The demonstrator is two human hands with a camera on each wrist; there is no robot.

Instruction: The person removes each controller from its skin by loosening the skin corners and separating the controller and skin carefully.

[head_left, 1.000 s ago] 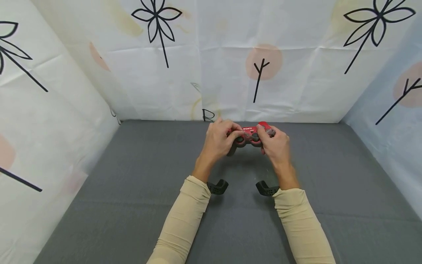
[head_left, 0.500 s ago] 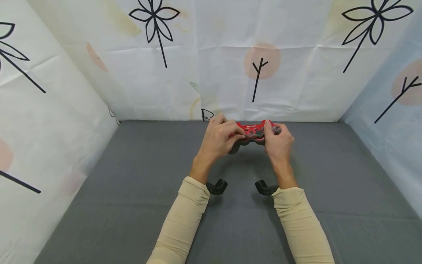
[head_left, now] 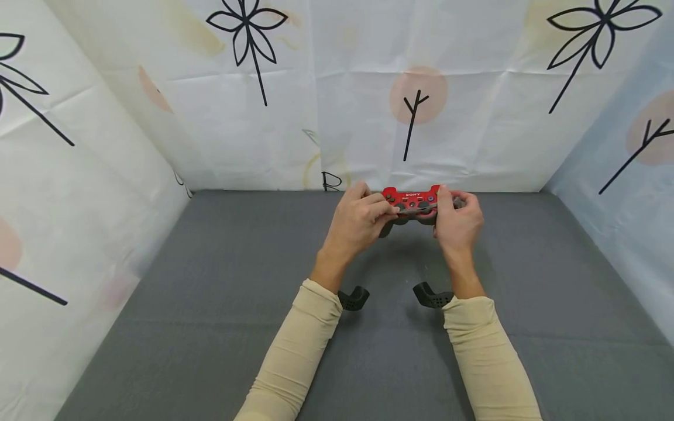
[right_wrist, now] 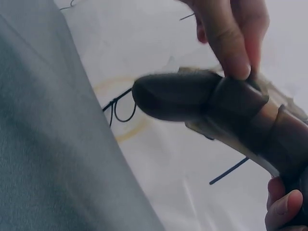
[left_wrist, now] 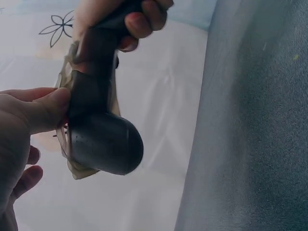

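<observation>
A red and black game controller (head_left: 412,200) marked SONY is held up near the table's back edge. My right hand (head_left: 460,225) grips its right handle, with the thumb along the front. At the other side, my left hand (head_left: 359,219) pinches the edge of a thin see-through cover (left_wrist: 81,171) that lies over the controller's face. In the left wrist view, the dark left handle (left_wrist: 103,144) points out past the cover and no finger wraps it. The right wrist view shows the left thumb and a finger (right_wrist: 231,53) meeting at the cover's edge.
A grey cloth-covered table (head_left: 226,304) spreads beneath the hands. White fabric walls (head_left: 358,128) with flower and twig drawings close it in at the back and sides. Black wrist mounts (head_left: 355,299) stick inward from both beige sleeves.
Both hands and the controller have shifted right and slightly away. More of the controller's red face shows. The left fingers have kept their pinch on the cover as the right hand moved outward.
</observation>
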